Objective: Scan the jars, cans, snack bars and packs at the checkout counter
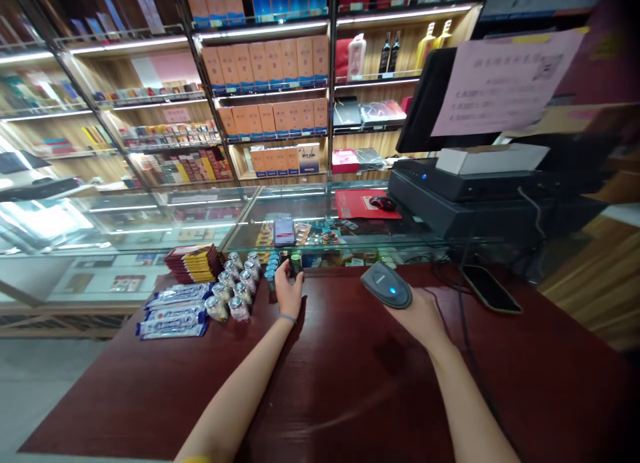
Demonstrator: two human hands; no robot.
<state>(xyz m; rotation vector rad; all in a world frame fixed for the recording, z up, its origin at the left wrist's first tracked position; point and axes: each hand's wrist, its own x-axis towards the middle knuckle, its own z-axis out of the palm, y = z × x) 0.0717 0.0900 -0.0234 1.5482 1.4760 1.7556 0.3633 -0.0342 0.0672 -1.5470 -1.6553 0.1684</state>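
The right hand (423, 316) holds a scanner (386, 286) above the counter (345, 390), fingers hidden beneath. Jars (239, 308) stand leftward in rows, presumably for easy reach. The left hand (289, 295), thumb and fingers spread, meets a green-topped tub (296, 262), contact uncertain.

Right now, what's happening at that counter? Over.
Right hand gripping scanner, blue light lit. Left hand at green container, grip unclear. Blue containers close beside that hand.
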